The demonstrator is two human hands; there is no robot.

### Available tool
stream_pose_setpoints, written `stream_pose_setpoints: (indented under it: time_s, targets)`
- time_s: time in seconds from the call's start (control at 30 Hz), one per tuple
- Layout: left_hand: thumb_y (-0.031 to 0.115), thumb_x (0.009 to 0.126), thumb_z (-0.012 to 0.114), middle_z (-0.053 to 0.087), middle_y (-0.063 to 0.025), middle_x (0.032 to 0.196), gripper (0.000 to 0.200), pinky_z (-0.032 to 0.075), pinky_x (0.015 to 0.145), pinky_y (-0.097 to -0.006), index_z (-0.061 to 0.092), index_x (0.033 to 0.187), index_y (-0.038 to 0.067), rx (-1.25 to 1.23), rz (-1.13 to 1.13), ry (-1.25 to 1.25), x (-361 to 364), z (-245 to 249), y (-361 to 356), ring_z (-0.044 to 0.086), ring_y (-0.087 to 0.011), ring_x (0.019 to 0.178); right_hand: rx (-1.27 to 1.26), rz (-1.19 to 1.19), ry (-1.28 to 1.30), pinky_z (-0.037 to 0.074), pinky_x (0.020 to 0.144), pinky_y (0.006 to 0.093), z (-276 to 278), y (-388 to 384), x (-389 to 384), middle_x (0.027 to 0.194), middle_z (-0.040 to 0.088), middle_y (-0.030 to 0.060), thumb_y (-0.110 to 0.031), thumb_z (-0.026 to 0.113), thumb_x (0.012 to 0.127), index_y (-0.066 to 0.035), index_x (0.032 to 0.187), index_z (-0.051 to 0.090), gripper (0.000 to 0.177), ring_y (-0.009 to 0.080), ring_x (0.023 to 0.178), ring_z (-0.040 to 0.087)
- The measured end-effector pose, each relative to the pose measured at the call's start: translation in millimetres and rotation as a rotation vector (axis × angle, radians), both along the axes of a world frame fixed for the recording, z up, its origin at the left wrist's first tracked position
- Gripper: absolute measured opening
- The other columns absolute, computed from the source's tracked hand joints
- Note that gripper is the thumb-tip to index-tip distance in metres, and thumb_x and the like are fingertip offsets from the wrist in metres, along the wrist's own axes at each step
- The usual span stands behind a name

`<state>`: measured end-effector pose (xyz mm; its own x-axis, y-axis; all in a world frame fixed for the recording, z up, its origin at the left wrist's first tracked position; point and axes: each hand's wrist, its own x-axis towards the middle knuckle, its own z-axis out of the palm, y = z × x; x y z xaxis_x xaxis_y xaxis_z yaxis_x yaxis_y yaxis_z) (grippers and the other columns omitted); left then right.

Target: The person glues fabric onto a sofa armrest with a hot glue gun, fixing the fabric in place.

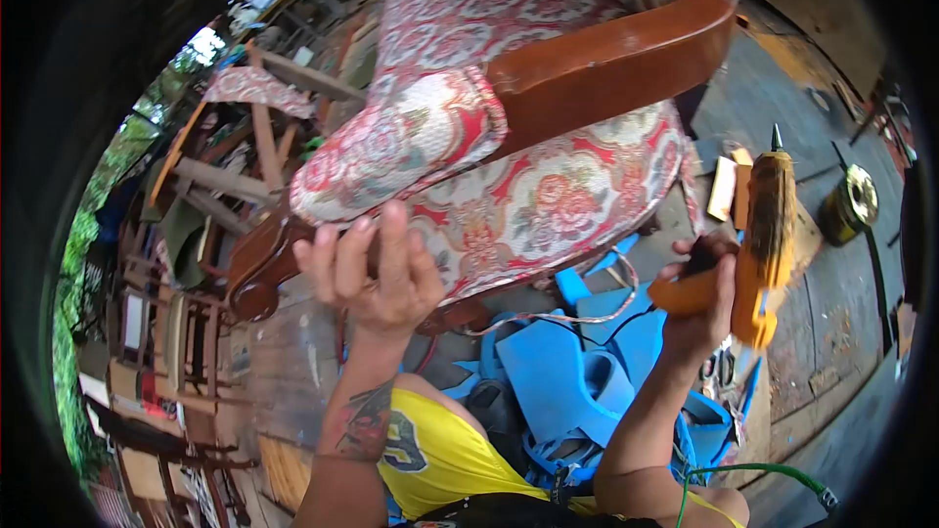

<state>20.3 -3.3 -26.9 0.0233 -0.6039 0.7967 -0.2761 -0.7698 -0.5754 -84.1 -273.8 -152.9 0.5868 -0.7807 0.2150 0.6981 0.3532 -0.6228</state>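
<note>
My right hand (pixel 699 308) grips a worn yellow power drill (pixel 768 244) by its handle, the pointed bit facing up and away from me. My left hand (pixel 377 279) is raised before the sofa's lower edge, fingers apart and slightly bent, overlapping the carved wooden leg (pixel 259 279). The sofa (pixel 548 210) lies tipped over, covered in red and cream floral fabric, with a brown wooden armrest (pixel 616 59) along one side. A rounded padded end (pixel 406 137) sits just beyond my left fingertips.
Blue sheet scraps (pixel 558 372) and a loose cord (pixel 611 313) lie on the floor between my arms. A round can (pixel 851 205) stands at the right. Wooden furniture frames (pixel 220 176) crowd the left side. A green cord (pixel 773 471) hangs by my right elbow.
</note>
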Motion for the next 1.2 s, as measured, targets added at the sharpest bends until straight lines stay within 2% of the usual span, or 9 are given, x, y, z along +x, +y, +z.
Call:
stream_pose_setpoints:
  time_s: [0.03, 0.1, 0.2, 0.27, 0.37, 0.47, 0.63, 0.73, 1.2]
  targets:
    - [0.023, 0.097, 0.064, 0.047, -0.0113, 0.131, 0.037, 0.029, 0.119, -0.0561, 0.069, 0.129, 0.005, -0.001, -0.017, -0.005, 1.9, -0.5, -0.2, 0.041, -0.0355, 0.131, -0.145, 0.064, -0.08, 0.061, 0.065, 0.0337, 21.1, 16.5, -4.4, 0.11, 0.059, 0.0146, -0.033, 0.058, 0.101, 0.002, 0.126, 0.053, 0.043, 0.0274, 0.097, 0.069]
    - [0.022, 0.096, 0.064, 0.047, -0.0113, 0.13, 0.038, 0.029, 0.119, -0.0566, 0.069, 0.129, 0.005, 0.016, -0.005, -0.015, 2.5, -0.5, 0.2, 0.04, -0.0356, 0.131, -0.133, 0.341, -0.022, 0.063, 0.076, 0.0395, 41.3, 38.4, -16.7, 0.112, 0.064, 0.0174, -0.04, 0.076, 0.089, 0.003, 0.131, 0.054, 0.063, 0.0297, 0.105, 0.068]
    - [0.02, 0.094, 0.066, 0.047, -0.0115, 0.131, 0.04, 0.03, 0.119, -0.0578, 0.068, 0.131, 0.006, -0.019, 0.001, -0.016, 3.6, -1.9, -0.8, 0.04, -0.0359, 0.132, -0.133, 0.636, -0.195, 0.059, 0.091, 0.0417, 45.7, 62.7, -14.7, 0.128, 0.068, 0.0177, -0.019, 0.078, 0.089, 0.0, 0.137, 0.059, 0.054, 0.0272, 0.111, 0.07]
    - [0.02, 0.094, 0.066, 0.047, -0.0116, 0.131, 0.04, 0.03, 0.119, -0.0579, 0.068, 0.131, 0.006, -0.011, 0.008, -0.024, 3.3, -2.2, -1.2, 0.04, -0.036, 0.132, -0.316, 0.636, -0.195, 0.058, 0.093, 0.0388, 34.4, 69.2, -4.8, 0.118, 0.074, 0.0143, -0.009, 0.077, 0.089, 0.0, 0.128, 0.066, 0.041, 0.0254, 0.107, 0.073]
    - [0.02, 0.094, 0.066, 0.047, -0.012, 0.131, 0.039, 0.03, 0.118, -0.0582, 0.068, 0.13, 0.007, -0.008, 0.008, -0.038, 5.5, -3.4, -1.2, 0.039, -0.0363, 0.133, -0.372, 0.607, -0.186, 0.058, 0.089, 0.0341, 34.2, 77.1, 6.1, 0.103, 0.079, 0.0106, -0.013, 0.08, 0.087, -0.001, 0.115, 0.073, 0.031, 0.0244, 0.095, 0.076]
    - [0.019, 0.094, 0.066, 0.047, -0.0121, 0.131, 0.038, 0.03, 0.118, -0.0589, 0.068, 0.13, 0.007, -0.028, -0.001, -0.029, 4.7, -4.7, -2.9, 0.039, -0.0365, 0.133, -0.321, 0.581, -0.234, 0.059, 0.08, 0.0327, 28.7, 87.3, 14.3, 0.101, 0.079, 0.0081, -0.02, 0.086, 0.084, -0.002, 0.113, 0.074, 0.037, 0.0212, 0.088, 0.077]
    - [0.021, 0.095, 0.065, 0.049, -0.0105, 0.128, 0.037, 0.03, 0.118, -0.0576, 0.07, 0.13, 0.01, -0.046, -0.011, -0.037, 6.0, -5.8, -5.6, 0.039, -0.0353, 0.133, -0.301, 0.699, -0.126, 0.059, 0.076, 0.0319, 35.4, 92.6, 14.7, 0.097, 0.078, 0.0089, -0.016, 0.084, 0.085, -0.003, 0.11, 0.074, 0.03, 0.021, 0.083, 0.076]
    - [0.022, 0.096, 0.064, 0.05, -0.0088, 0.125, 0.034, 0.03, 0.119, -0.0564, 0.072, 0.127, 0.012, -0.07, -0.02, -0.04, 6.3, -6.4, -6.3, 0.04, -0.0341, 0.132, -0.364, 0.581, -0.225, 0.058, 0.072, 0.0321, 31.9, 101.2, 22.4, 0.09, 0.077, 0.0069, -0.016, 0.084, 0.085, -0.003, 0.105, 0.074, 0.026, 0.021, 0.077, 0.074]
    - [0.017, 0.094, 0.066, 0.05, -0.0093, 0.125, 0.034, 0.028, 0.12, -0.0552, 0.072, 0.127, 0.011, -0.061, -0.038, -0.035, 6.7, -6.5, -6.2, 0.039, -0.0348, 0.132, -0.32, 0.572, -0.184, 0.051, 0.061, 0.0295, 20.3, 119.6, 30.2, 0.078, 0.07, 0.0036, -0.019, 0.085, 0.086, -0.004, 0.101, 0.073, 0.024, 0.0159, 0.064, 0.065]
